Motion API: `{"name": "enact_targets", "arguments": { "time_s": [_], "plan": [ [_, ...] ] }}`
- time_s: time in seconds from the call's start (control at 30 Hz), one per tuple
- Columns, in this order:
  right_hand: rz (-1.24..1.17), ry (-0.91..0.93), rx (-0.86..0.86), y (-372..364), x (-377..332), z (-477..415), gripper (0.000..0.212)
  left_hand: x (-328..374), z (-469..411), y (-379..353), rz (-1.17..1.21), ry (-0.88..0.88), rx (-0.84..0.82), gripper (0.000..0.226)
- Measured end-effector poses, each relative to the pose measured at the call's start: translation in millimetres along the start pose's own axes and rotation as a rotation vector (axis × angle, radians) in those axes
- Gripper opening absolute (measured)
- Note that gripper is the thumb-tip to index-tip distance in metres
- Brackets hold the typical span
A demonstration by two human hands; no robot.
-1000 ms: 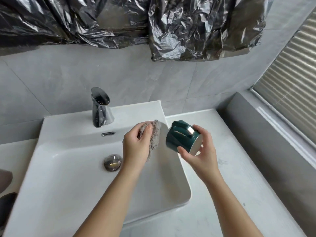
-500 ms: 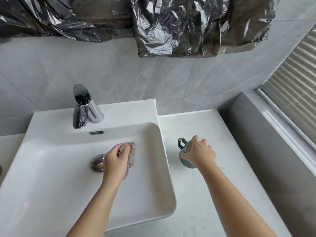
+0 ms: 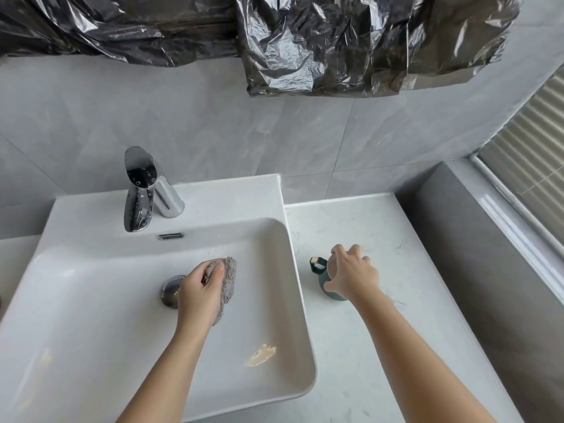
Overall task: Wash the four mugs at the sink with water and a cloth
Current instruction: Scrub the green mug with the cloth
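Note:
A dark green mug (image 3: 322, 279) stands upright on the white counter (image 3: 370, 227) just right of the sink (image 3: 282, 206), its handle pointing left. My right hand (image 3: 352, 274) arches over its top, thumb on the near side and fingers over the far rim, holding it. My left hand (image 3: 197, 296) is down in the basin beside the drain plug (image 3: 168, 290) and grips a bunched grey cloth (image 3: 227, 283). No other mugs are in view.
The chrome tap (image 3: 139, 190) stands at the back left of the sink, with no water running. A beige smear (image 3: 261, 355) lies on the basin's front right. Black plastic sheeting (image 3: 320, 44) hangs on the wall above. A grey ledge (image 3: 451, 227) and window blinds (image 3: 531, 160) bound the right.
My right hand carried the mug from above the sink's edge to the counter and set it upright. My left hand sank with the cloth into the basin near the drain.

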State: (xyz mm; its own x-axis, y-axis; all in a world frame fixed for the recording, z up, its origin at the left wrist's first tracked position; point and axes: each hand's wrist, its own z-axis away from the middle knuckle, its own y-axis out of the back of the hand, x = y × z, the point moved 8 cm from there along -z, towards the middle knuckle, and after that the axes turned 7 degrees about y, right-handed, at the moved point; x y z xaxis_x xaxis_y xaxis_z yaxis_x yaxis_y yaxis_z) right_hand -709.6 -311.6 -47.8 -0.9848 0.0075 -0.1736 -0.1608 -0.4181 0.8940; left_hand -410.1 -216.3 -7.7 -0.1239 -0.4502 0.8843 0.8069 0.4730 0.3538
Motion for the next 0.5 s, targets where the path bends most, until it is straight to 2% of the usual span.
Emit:
{"name": "enact_targets", "arguments": {
  "time_s": [0.2,0.3,0.4,0.5],
  "plan": [
    [-0.046,0.03,0.013,-8,4,-1,0.071,-11,-2,1,0.025,0.015,-0.022,0.013],
    [-0.018,0.027,-0.008,-9,1,4,0.087,-12,1,8,0.022,0.005,-0.029,0.011],
    [-0.125,0.019,0.169,9,-22,28,0.083,-12,5,23,0.037,0.0,-0.038,0.013],
    [-0.306,0.17,0.397,21,-73,69,0.068,-18,8,50,0.05,-0.001,-0.054,0.013]
  ]
}}
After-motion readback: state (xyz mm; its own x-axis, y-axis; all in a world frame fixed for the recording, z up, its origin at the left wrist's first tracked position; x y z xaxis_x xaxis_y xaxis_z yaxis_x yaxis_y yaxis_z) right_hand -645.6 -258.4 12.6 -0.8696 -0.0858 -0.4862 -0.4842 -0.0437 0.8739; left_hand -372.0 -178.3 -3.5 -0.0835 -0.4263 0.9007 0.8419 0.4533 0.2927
